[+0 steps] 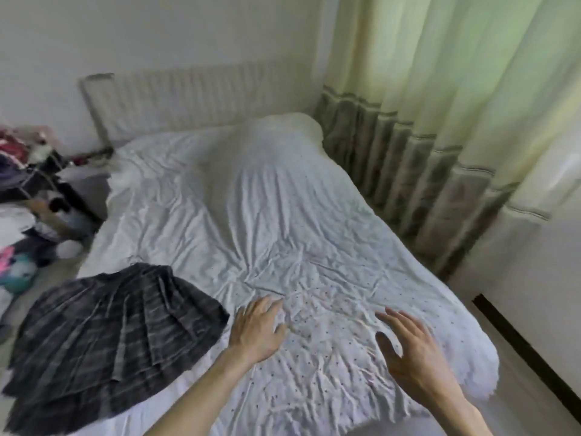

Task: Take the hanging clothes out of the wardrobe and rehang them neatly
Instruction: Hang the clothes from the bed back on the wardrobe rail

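A person's left hand lies with fingers straight and loose, their tips on a white dotted garment, gripping nothing. The right hand, fingers spread and likewise empty, is over the same cloth; whether it touches cannot be told. The garment lies spread across the near end of a bed, its frilled edge hanging off the right corner. It is heavily creased, and the flat, splayed hands suggest smoothing before it goes onto a hanger; no hanger is in view. Just to the left, apart from the left hand, a dark plaid pleated skirt lies fanned out over the bed's near left edge, seemingly set aside to await its turn. The bed serves as the laying-out surface. The wardrobe is out of view. Farther off, a heap of mixed belongings crowds the left side, a radiator lines the back wall, and pale green curtains hang at right.
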`<action>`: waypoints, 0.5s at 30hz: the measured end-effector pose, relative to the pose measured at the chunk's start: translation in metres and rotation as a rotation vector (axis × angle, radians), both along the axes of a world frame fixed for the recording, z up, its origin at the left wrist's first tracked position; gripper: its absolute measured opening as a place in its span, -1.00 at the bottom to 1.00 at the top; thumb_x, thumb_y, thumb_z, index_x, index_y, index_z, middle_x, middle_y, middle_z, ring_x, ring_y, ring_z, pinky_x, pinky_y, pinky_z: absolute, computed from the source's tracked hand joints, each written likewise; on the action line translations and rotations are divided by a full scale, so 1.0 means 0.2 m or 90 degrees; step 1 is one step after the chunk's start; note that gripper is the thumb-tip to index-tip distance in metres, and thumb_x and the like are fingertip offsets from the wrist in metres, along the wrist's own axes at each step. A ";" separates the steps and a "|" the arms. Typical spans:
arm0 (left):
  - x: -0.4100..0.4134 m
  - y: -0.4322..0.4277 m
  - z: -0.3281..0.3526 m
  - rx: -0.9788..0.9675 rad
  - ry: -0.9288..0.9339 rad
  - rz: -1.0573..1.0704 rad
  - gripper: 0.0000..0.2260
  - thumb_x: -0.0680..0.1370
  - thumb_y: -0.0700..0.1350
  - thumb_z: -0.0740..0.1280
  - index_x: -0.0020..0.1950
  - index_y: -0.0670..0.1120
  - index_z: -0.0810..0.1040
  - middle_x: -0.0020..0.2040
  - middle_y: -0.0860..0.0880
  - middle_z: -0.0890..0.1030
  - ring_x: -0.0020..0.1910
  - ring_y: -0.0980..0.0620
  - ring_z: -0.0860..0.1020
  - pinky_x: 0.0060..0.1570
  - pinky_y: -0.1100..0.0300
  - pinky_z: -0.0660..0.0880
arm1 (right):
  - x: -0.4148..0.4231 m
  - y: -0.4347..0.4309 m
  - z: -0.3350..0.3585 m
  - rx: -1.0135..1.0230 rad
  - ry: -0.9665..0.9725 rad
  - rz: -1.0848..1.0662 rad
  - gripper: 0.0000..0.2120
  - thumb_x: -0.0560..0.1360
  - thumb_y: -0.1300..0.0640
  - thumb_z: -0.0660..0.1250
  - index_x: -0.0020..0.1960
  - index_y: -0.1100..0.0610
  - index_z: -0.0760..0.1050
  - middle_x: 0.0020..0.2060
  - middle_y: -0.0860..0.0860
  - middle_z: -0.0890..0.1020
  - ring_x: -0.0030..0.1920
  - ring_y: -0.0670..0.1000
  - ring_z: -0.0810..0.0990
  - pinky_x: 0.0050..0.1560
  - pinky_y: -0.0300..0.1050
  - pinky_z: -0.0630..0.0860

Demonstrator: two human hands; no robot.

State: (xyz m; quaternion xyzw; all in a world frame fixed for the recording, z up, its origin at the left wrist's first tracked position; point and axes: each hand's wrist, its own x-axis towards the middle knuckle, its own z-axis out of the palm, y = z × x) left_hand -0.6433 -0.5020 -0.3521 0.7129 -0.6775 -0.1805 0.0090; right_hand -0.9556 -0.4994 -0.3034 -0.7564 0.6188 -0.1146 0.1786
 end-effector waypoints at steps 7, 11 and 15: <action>0.32 0.38 -0.02 0.015 -0.012 0.215 -0.50 0.64 0.12 0.14 0.59 0.14 0.16 0.59 0.03 0.19 0.56 0.01 0.16 0.48 -0.01 0.18 | 0.46 -0.10 -0.04 0.021 0.010 0.250 -0.32 0.51 -0.37 -0.21 0.47 -0.17 0.34 0.49 -0.16 0.35 0.54 -0.03 0.20 0.49 -0.04 0.24; 0.41 0.57 0.00 0.012 -0.029 0.314 -0.50 0.65 0.13 0.13 0.59 0.13 0.15 0.59 0.03 0.18 0.57 0.03 0.14 0.50 0.01 0.16 | 0.63 -0.11 -0.05 0.051 0.012 0.358 -0.49 0.63 -0.25 -0.04 0.52 -0.14 0.28 0.53 -0.14 0.29 0.57 -0.04 0.13 0.52 -0.08 0.16; 0.49 0.74 0.00 0.025 -0.046 0.378 -0.50 0.65 0.12 0.14 0.59 0.11 0.17 0.59 0.03 0.19 0.56 0.03 0.17 0.49 0.03 0.18 | 0.75 -0.08 -0.11 0.083 0.010 0.432 -0.54 0.65 -0.17 0.07 0.53 -0.11 0.27 0.53 -0.10 0.30 0.57 -0.01 0.14 0.52 -0.06 0.19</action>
